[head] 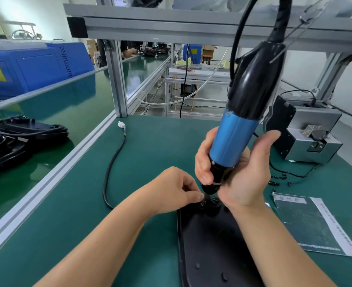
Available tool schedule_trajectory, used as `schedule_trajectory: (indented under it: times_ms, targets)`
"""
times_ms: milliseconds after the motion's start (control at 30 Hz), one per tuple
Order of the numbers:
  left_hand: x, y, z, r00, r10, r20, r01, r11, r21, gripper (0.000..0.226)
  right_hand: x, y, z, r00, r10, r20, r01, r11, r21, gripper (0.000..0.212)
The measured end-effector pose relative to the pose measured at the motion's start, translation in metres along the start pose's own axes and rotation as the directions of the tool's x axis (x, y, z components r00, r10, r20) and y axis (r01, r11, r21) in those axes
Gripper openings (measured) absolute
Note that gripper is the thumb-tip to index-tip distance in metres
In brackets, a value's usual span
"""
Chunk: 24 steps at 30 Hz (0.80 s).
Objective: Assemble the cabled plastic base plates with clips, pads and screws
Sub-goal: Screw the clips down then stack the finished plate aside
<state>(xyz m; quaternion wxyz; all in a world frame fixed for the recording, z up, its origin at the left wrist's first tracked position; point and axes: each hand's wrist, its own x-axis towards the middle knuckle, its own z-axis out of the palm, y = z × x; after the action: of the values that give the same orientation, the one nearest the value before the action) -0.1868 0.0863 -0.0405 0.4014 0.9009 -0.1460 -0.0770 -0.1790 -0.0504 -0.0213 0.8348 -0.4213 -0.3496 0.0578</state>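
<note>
While my right hand (231,168) grips the electric screwdriver (241,112) upright above the base plate (210,245), my left hand (171,189) pinches something small, unclear what, beside its tip, probably steadying a screw.

The right hand (239,168) grips a blue-and-black electric screwdriver (241,121), tilted, its tip down at the far end of a black base plate (210,245) on the green table (146,154). The left hand (171,191) pinches something small just beside the tip — too hidden to name. A black cable (111,168) curves away to a white plug (121,124). Loose screws (278,180) lie near a grey machine (307,137), beside a plastic bag (314,224).
</note>
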Motion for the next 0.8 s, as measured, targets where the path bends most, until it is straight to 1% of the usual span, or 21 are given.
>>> schedule_trajectory:
  times_ms: [133,233,333,433,600,700,800]
  targets:
    - [-0.002,-0.001,0.006,0.998,0.010,-0.057,-0.009,1.000,0.013,0.047,0.005,-0.001,-0.002,0.999,0.040,0.011,-0.040,0.999,0.028,0.069]
    - [-0.004,-0.001,0.009,0.997,0.027,-0.077,-0.026,0.999,0.022,0.050,0.008,0.000,-0.004,0.994,0.080,0.074,-0.087,0.991,0.098,0.066]
    - [-0.006,0.002,0.007,0.997,0.047,-0.055,-0.045,0.998,0.039,0.051,0.009,0.001,-0.004,0.980,0.111,0.163,-0.136,0.979,0.152,0.073]
    - [-0.008,0.005,0.006,0.998,0.051,-0.047,-0.049,0.998,0.045,0.053,0.010,0.001,-0.004,0.973,0.123,0.195,-0.154,0.976,0.154,0.077]
    - [-0.007,0.001,0.005,0.998,0.038,-0.043,-0.036,0.998,0.051,0.047,0.015,0.001,-0.002,0.961,0.144,0.237,-0.194,0.960,0.201,0.067]
    - [-0.007,0.000,0.003,0.999,0.050,-0.007,-0.049,0.996,0.078,0.048,0.017,0.000,0.000,0.963,0.132,0.236,-0.178,0.967,0.185,0.076]
    - [-0.005,-0.004,0.004,0.998,0.068,-0.015,-0.067,0.996,0.058,0.042,0.013,-0.007,0.002,0.973,0.064,0.220,-0.107,0.976,0.189,0.080]
